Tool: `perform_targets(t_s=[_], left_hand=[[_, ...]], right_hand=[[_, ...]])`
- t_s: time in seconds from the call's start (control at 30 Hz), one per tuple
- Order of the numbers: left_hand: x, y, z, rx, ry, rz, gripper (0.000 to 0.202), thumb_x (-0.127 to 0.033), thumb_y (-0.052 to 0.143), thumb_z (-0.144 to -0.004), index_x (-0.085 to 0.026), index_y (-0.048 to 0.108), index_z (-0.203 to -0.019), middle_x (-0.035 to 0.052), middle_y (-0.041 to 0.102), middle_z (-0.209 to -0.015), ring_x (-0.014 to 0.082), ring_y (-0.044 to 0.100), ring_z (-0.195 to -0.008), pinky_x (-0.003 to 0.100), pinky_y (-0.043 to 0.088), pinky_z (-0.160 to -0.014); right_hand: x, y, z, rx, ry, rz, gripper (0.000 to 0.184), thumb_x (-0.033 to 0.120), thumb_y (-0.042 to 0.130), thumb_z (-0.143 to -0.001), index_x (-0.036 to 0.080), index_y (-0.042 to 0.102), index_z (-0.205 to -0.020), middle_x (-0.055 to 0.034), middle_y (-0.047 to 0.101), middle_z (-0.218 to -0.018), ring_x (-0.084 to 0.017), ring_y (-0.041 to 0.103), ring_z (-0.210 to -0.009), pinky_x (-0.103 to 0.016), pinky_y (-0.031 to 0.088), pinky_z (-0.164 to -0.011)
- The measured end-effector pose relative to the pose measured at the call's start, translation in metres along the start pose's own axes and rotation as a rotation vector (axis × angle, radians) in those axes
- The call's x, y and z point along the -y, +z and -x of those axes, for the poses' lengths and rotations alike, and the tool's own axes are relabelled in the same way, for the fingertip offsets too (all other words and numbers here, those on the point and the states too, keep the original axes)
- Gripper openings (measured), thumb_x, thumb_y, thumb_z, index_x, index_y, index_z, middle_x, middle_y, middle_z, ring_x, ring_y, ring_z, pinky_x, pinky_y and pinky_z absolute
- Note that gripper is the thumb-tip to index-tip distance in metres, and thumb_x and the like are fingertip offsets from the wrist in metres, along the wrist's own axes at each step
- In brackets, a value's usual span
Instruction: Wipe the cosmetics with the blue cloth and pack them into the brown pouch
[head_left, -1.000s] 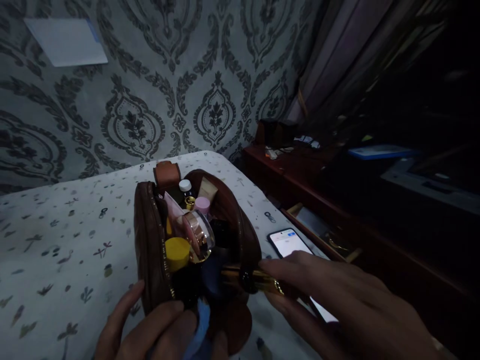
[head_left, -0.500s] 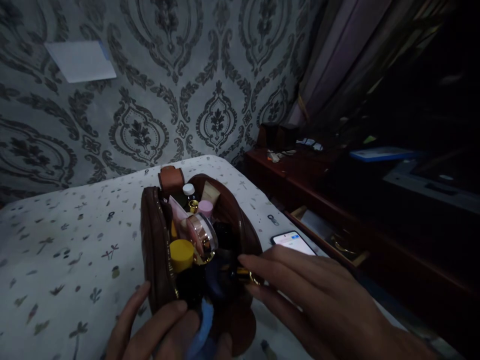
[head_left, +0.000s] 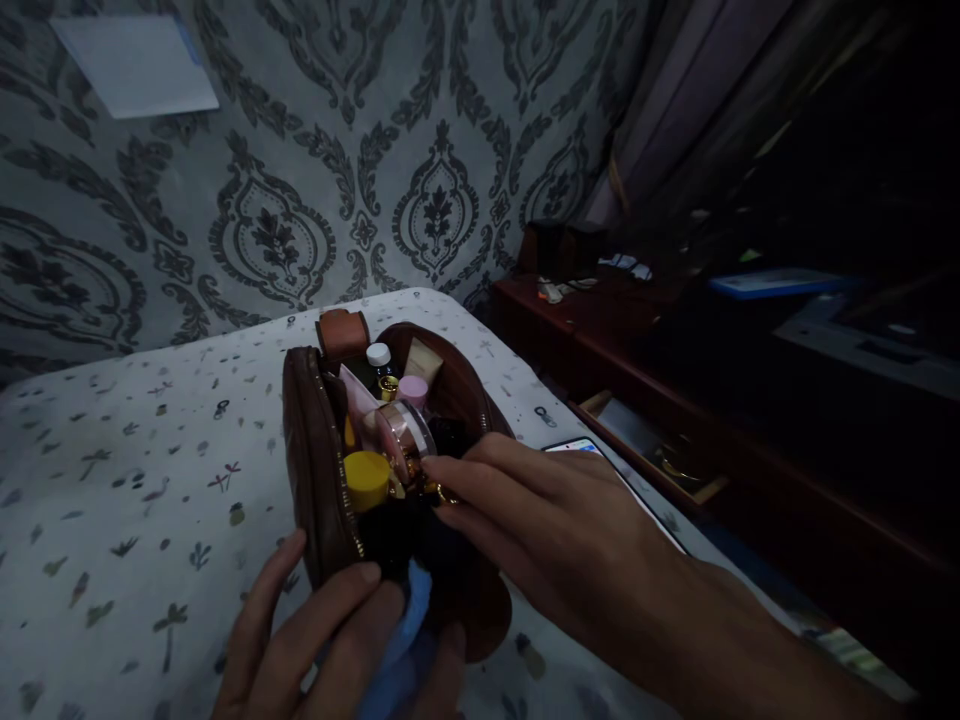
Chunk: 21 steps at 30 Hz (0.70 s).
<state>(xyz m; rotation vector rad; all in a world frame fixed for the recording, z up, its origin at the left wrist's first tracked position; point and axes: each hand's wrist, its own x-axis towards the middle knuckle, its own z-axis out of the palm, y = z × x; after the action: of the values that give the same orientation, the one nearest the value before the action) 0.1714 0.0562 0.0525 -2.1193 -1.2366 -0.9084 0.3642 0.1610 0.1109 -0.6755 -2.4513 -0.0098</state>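
Note:
A brown toiletry bag (head_left: 304,480) lies unzipped on the bed. Inside it stand a yellow lid (head_left: 367,481), a round clear-and-rose-gold jar (head_left: 406,437), a pink cap (head_left: 412,391), a white-capped bottle (head_left: 379,358) and a beige tube (head_left: 422,362). My right hand (head_left: 555,530) is over the bag's right side, thumb and fingers pinching a small dark tube with a gold band (head_left: 445,494) beside the jar. At the bag's near end, my left hand (head_left: 322,640) is closed around a crumpled light blue cloth (head_left: 409,625), with fingertips at the bag's zipped edge. Its thumb is partly hidden.
A lit phone (head_left: 577,446) lies on the bed right of the bag, partly behind my right wrist. Beyond the bed's right edge stands a dark red wooden desk (head_left: 555,325) with an open drawer (head_left: 637,440). A patterned wall rises behind the bed (head_left: 150,440).
My right hand has moved left and inward over the bag, carrying the gold-banded tube up to the jar. The left hand stays at the near end. The view has tilted slightly.

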Motion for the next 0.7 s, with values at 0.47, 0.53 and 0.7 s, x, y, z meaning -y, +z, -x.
perform_targets(t_s=[0.47, 0.53, 0.7], left_hand=[[-0.001, -0.006, 0.0, 0.079, -0.015, 0.011, 0.026, -0.016, 0.081, -0.074, -0.034, 0.073, -0.091, -0.0029, 0.06, -0.107, 0.0162, 0.056, -0.109, 0.047, 0.027, -0.123], [-0.002, -0.005, 0.001, 0.074, -0.015, 0.005, 0.026, -0.016, 0.081, -0.075, -0.034, 0.073, -0.093, -0.003, 0.06, -0.107, 0.0161, 0.057, -0.108, 0.047, 0.028, -0.123], [-0.001, -0.005, 0.001, 0.065, -0.019, 0.008, 0.023, -0.018, 0.08, -0.077, -0.034, 0.073, -0.092, -0.0035, 0.061, -0.104, 0.0155, 0.058, -0.106, 0.047, 0.028, -0.123]], right_hand=[[0.002, 0.002, -0.023, 0.184, 0.081, -0.207, 0.024, 0.02, 0.048, -0.101, 0.017, 0.058, -0.123, -0.0026, 0.065, -0.095, -0.011, 0.056, -0.066, -0.023, 0.036, -0.053], [0.001, 0.003, -0.026, 0.215, 0.084, -0.195, 0.023, 0.019, 0.049, -0.1, 0.018, 0.059, -0.121, -0.0032, 0.065, -0.096, -0.011, 0.057, -0.067, -0.024, 0.035, -0.054], [0.0, 0.005, -0.026, 0.217, 0.114, -0.267, 0.02, 0.018, 0.052, -0.099, 0.02, 0.059, -0.117, -0.0024, 0.066, -0.096, -0.013, 0.06, -0.075, -0.024, 0.042, -0.062]])
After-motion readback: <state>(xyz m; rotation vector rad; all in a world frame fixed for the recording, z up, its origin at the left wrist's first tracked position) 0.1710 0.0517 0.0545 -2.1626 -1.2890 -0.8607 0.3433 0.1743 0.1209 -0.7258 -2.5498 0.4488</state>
